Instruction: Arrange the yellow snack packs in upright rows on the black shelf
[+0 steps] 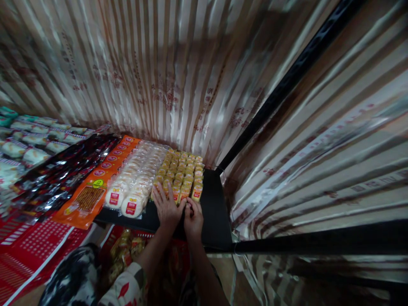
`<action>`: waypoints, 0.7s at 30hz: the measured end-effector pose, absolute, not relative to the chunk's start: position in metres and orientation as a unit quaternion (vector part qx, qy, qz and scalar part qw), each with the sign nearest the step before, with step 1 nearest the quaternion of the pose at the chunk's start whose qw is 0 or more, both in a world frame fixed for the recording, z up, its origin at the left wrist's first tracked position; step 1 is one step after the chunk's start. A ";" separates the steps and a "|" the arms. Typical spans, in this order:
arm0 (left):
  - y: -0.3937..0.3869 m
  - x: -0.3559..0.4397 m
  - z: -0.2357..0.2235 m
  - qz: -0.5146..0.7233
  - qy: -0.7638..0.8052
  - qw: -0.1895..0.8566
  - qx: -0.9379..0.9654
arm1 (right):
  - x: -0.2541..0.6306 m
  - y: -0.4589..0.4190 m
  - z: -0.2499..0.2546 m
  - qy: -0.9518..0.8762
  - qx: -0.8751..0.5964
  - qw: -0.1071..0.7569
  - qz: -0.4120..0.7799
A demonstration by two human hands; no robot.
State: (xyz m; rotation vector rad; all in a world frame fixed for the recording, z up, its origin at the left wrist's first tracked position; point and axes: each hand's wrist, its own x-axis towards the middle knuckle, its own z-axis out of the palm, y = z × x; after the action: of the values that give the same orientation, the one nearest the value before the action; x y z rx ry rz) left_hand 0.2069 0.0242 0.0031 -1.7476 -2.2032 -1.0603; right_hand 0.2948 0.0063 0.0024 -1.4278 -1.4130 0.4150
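Note:
My left hand (166, 205) lies with fingers spread and flat on the front packets of a block of small yellow-orange snack packets (185, 172) laid in rows on a black shelf (214, 212). My right hand (193, 217) is right beside it, fingers curled and pinched at the front edge of the same rows, apparently on one packet (189, 202). To the left of the yellow rows lie clear packs of round white cakes with red labels (134, 187).
Orange flat packs (95, 187) and dark glossy packs (60, 174) lie further left, with pale wrapped goods (28, 144) beyond. A red basket (35, 246) with packets sits below the shelf. Striped plastic curtain strips (178, 72) hang behind and to the right, past a black frame post (287, 80).

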 end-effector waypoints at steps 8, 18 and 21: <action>0.023 0.208 0.002 -0.362 -0.726 0.077 -0.579 | 0.306 0.037 0.049 -0.653 -0.602 0.454 0.066; 0.026 0.211 0.002 -0.362 -0.725 0.082 -0.581 | 0.265 0.119 0.090 -0.782 -0.603 0.128 0.092; 0.027 0.212 0.003 -0.360 -0.725 0.086 -0.581 | 0.258 0.128 0.088 -0.761 -0.635 0.066 0.115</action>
State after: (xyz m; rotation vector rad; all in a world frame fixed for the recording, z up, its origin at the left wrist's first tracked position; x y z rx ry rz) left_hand 0.2119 0.0267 0.0027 -1.7333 -2.1606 -1.0718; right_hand 0.2584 0.1280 0.0882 -1.9155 -2.2940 0.3456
